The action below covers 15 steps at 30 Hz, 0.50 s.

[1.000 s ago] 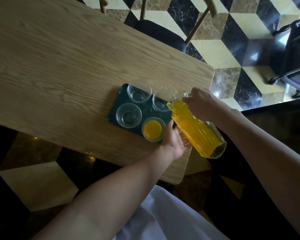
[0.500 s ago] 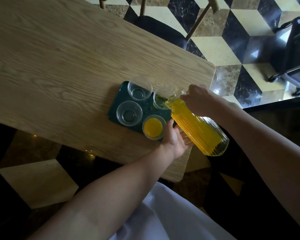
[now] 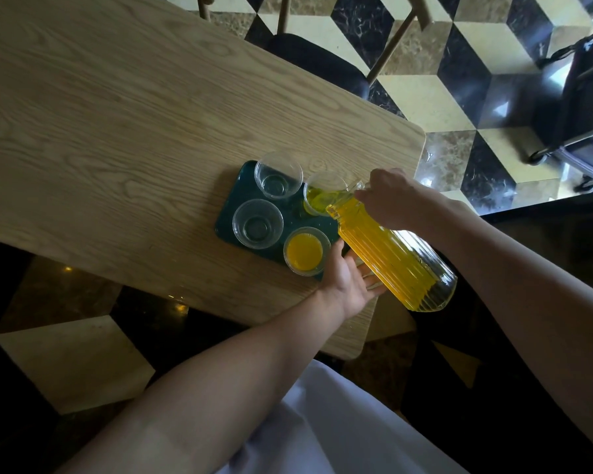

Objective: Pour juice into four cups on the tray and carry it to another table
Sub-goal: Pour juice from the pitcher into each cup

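Observation:
A dark green tray (image 3: 231, 213) lies near the table's right end with several clear cups on it. The near right cup (image 3: 304, 251) holds orange juice. The far right cup (image 3: 319, 196) has a little juice running into it from a ribbed glass jug (image 3: 391, 254), which is tilted spout-down over it. My right hand (image 3: 387, 196) grips the jug at its neck. My left hand (image 3: 346, 278) lies under the jug's side, fingers spread against it, beside the tray's near corner. The far left cup (image 3: 278, 175) and near left cup (image 3: 257, 224) are empty.
The wooden table (image 3: 117, 131) ends just right of the tray. A chair with a dark seat (image 3: 315, 59) stands behind the table. A black wheeled frame (image 3: 579, 107) stands at the right on the checkered floor.
The jug has tipped further and its spout has reached the far right cup, where juice now collects. My left hand stays under the jug.

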Available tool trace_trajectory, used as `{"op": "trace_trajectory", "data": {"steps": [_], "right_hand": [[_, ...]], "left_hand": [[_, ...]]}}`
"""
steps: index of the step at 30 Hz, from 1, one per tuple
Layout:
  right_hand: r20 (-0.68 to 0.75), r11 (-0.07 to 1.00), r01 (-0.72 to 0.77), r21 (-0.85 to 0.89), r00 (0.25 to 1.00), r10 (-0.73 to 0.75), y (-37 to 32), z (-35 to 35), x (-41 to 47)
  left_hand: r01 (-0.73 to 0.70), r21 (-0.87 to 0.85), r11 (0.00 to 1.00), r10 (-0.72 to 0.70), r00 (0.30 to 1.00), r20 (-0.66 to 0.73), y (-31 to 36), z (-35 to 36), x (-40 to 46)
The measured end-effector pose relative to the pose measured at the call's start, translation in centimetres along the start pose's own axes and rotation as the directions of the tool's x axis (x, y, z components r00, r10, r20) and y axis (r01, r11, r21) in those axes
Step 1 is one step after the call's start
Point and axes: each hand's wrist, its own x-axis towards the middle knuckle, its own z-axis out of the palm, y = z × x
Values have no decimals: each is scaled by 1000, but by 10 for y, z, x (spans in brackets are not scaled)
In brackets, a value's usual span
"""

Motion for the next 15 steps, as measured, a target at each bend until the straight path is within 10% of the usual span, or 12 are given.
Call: {"op": "trace_trajectory", "data": {"steps": [15], "right_hand": [[24,999,-23,-46,999,24,-11,-4,-5]], "left_hand": [[18,-8,1000,-18,1000,-16,6,-6,-10]]}}
